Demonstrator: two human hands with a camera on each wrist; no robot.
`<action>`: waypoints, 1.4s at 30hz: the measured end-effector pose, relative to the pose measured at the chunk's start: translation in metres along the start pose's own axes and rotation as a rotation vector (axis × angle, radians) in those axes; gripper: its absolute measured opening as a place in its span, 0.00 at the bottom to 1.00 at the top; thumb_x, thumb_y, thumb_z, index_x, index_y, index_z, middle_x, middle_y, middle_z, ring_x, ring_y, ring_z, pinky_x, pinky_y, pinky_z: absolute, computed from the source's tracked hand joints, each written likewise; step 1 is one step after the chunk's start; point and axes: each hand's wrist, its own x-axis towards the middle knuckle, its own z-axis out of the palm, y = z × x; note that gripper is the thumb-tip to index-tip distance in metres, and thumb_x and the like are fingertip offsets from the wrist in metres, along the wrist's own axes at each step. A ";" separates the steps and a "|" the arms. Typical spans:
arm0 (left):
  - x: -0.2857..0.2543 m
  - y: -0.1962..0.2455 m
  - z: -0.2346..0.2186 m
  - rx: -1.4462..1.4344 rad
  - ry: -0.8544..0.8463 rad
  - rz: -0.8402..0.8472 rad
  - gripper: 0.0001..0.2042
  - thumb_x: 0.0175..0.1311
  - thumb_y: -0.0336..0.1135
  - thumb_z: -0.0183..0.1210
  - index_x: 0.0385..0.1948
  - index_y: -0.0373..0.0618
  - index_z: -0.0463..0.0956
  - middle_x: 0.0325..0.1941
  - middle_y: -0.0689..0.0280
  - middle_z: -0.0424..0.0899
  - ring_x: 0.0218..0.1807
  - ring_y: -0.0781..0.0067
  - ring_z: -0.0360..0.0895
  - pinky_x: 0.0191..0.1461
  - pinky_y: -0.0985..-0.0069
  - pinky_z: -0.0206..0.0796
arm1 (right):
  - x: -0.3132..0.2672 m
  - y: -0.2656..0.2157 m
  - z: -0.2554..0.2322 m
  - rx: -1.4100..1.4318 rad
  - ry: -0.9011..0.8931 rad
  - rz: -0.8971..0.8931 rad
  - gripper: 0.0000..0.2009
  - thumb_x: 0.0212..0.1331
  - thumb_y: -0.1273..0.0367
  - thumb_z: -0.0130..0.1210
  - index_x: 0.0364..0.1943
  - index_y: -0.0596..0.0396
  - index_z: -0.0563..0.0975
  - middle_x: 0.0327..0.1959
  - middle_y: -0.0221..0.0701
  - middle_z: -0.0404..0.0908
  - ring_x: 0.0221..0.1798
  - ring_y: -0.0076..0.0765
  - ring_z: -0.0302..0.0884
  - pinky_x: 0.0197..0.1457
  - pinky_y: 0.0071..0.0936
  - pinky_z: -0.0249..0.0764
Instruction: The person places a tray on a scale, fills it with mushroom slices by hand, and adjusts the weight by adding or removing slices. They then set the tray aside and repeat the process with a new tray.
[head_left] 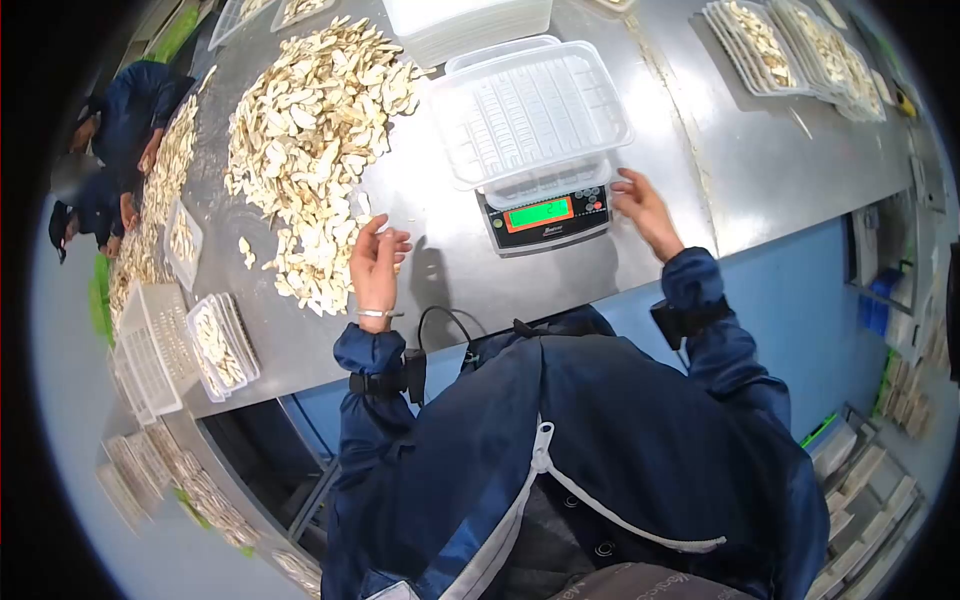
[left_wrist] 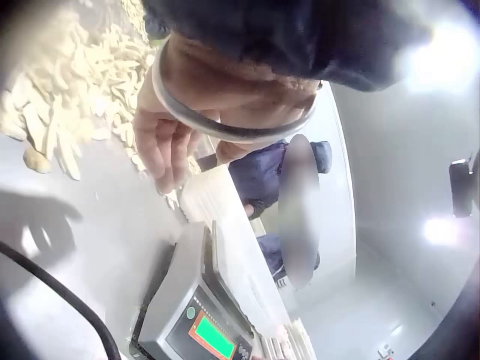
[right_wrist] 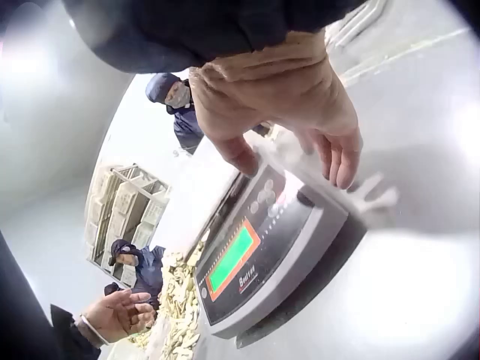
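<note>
A digital scale with a lit green display stands on the steel table, and a clear plastic tray sits on top of it. At the scale's right end is my right hand, fingers loosely bent and holding nothing. The right wrist view puts its thumb close to the buttons of the scale. My left hand, a pale band round the wrist, hovers by the near edge of a large heap of pale sliced pieces, probably mushroom. Its fingers are relaxed, with nothing between them.
Stacked white trays stand behind the scale. Filled trays are at the far right, others at the left beside a white basket. People in dark clothes work on the left. A black cable runs near my left wrist.
</note>
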 end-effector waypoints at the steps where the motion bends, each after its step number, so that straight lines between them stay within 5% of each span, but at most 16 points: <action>1: -0.006 -0.002 -0.002 -0.008 0.017 -0.008 0.16 0.70 0.38 0.51 0.55 0.40 0.69 0.38 0.62 0.82 0.36 0.78 0.78 0.40 0.83 0.68 | 0.000 0.008 0.010 0.040 -0.001 -0.003 0.29 0.52 0.73 0.56 0.61 0.61 0.64 0.46 0.37 0.76 0.44 0.27 0.73 0.52 0.25 0.71; 7: -0.040 -0.021 -0.011 -0.065 0.100 -0.053 0.16 0.69 0.37 0.50 0.54 0.40 0.70 0.38 0.62 0.83 0.37 0.76 0.79 0.41 0.82 0.69 | 0.018 0.019 0.030 0.144 -0.024 -0.030 0.30 0.54 0.75 0.54 0.63 0.68 0.59 0.44 0.35 0.77 0.44 0.26 0.74 0.52 0.20 0.67; 25: -0.079 -0.050 -0.078 -0.120 0.346 -0.072 0.17 0.71 0.40 0.50 0.54 0.40 0.70 0.37 0.61 0.83 0.35 0.76 0.80 0.38 0.84 0.70 | 0.016 0.008 0.024 0.196 0.016 -0.020 0.28 0.54 0.72 0.56 0.60 0.63 0.63 0.44 0.41 0.78 0.43 0.29 0.76 0.49 0.24 0.70; 29: -0.089 -0.054 -0.113 -0.114 0.448 -0.057 0.15 0.70 0.39 0.51 0.53 0.41 0.71 0.36 0.62 0.83 0.35 0.75 0.80 0.38 0.83 0.69 | 0.008 0.003 -0.003 0.231 0.199 -0.070 0.16 0.59 0.71 0.54 0.50 0.64 0.72 0.34 0.35 0.80 0.37 0.25 0.75 0.44 0.21 0.69; 33: -0.103 -0.072 -0.167 -0.111 0.609 -0.036 0.15 0.70 0.40 0.51 0.51 0.41 0.72 0.37 0.62 0.83 0.35 0.75 0.80 0.37 0.82 0.70 | -0.023 -0.017 -0.028 0.098 -0.061 -0.106 0.07 0.62 0.72 0.50 0.29 0.61 0.75 0.19 0.28 0.73 0.23 0.21 0.68 0.28 0.19 0.62; 35: -0.111 -0.075 -0.197 -0.102 0.705 -0.025 0.16 0.70 0.41 0.51 0.52 0.39 0.73 0.40 0.59 0.83 0.38 0.73 0.81 0.39 0.81 0.71 | -0.039 -0.038 -0.013 0.057 -0.247 -0.071 0.07 0.62 0.72 0.49 0.30 0.61 0.75 0.19 0.28 0.74 0.24 0.21 0.69 0.29 0.19 0.64; 39: -0.124 -0.086 -0.275 0.013 1.074 -0.008 0.18 0.66 0.46 0.55 0.50 0.43 0.75 0.42 0.69 0.81 0.43 0.77 0.75 0.42 0.76 0.66 | -0.061 -0.069 0.063 0.021 -0.552 -0.056 0.07 0.62 0.72 0.48 0.35 0.61 0.76 0.22 0.29 0.76 0.26 0.21 0.72 0.32 0.18 0.67; 42: -0.133 -0.104 -0.375 0.067 1.269 0.117 0.17 0.69 0.42 0.53 0.47 0.36 0.74 0.40 0.63 0.81 0.43 0.78 0.74 0.47 0.79 0.65 | -0.070 -0.087 0.144 0.001 -0.669 -0.104 0.09 0.60 0.74 0.49 0.42 0.63 0.76 0.31 0.31 0.80 0.34 0.23 0.75 0.42 0.21 0.71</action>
